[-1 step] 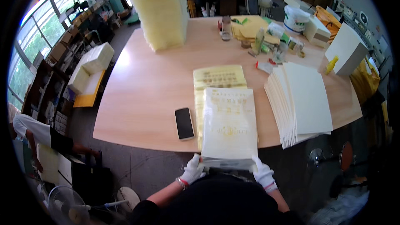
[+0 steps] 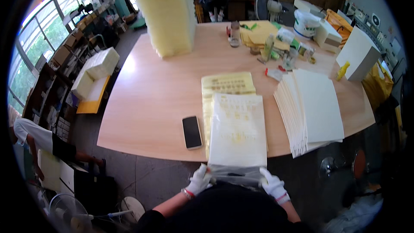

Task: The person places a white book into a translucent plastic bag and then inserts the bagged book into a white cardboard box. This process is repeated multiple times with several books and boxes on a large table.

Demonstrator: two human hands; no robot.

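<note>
A white printed sheet or board (image 2: 238, 142) lies inside a clear plastic bag (image 2: 235, 170), on top of a pale yellow printed stack (image 2: 228, 82) at the table's near edge. The bag's near end hangs past that edge as loose film. My left hand (image 2: 199, 180), in a white glove, pinches the film at its left corner. At the right corner my right hand (image 2: 273, 185), gloved too, grips the same film. A dark smartphone (image 2: 192, 132) rests left of the stack.
White boards (image 2: 319, 108) lie fanned at the right. A tall pale-yellow stack (image 2: 168, 21) stands at the far left of the table (image 2: 142, 103). Bottles (image 2: 268, 47), a white bucket (image 2: 306, 22) and a white box (image 2: 358, 54) stand at the far right. A person sits at the lower left.
My hands have drawn slightly toward me. More loose film shows between the white sheet's near edge and my body. The view has tilted a little.
</note>
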